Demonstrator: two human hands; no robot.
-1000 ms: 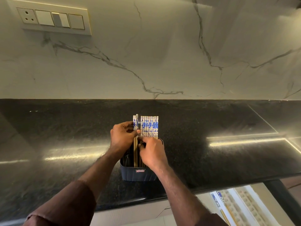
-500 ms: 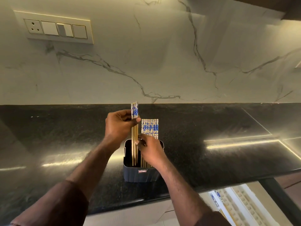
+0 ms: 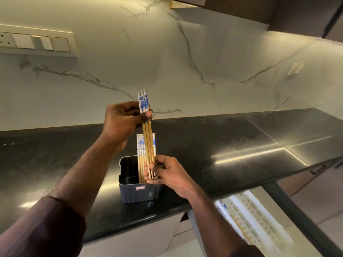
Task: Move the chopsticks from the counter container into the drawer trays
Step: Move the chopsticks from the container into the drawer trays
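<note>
A dark blue container [image 3: 140,191] stands near the front edge of the black counter [image 3: 222,145]. Three wooden chopsticks with blue-and-white tops [image 3: 147,134] are lifted almost out of it. My left hand [image 3: 122,121] grips them near the patterned tops, and my right hand [image 3: 165,173] pinches their lower ends just above the container's rim. Several more chopsticks [image 3: 140,147] stand upright in the container behind the lifted ones. Below the counter at lower right, the open drawer shows white trays [image 3: 259,219] holding a chopstick or two [image 3: 235,219].
A marble backsplash rises behind the counter, with a switch panel [image 3: 37,41] at upper left and a small socket [image 3: 295,69] at right. Dark wall cabinets [image 3: 278,10] hang overhead. A dark drawer front edge [image 3: 297,216] runs diagonally at lower right.
My left hand has raised the three chopsticks higher, nearly out of the container. My right hand has shifted from the standing bundle to the lifted chopsticks' lower ends. The camera has tilted up and right.
</note>
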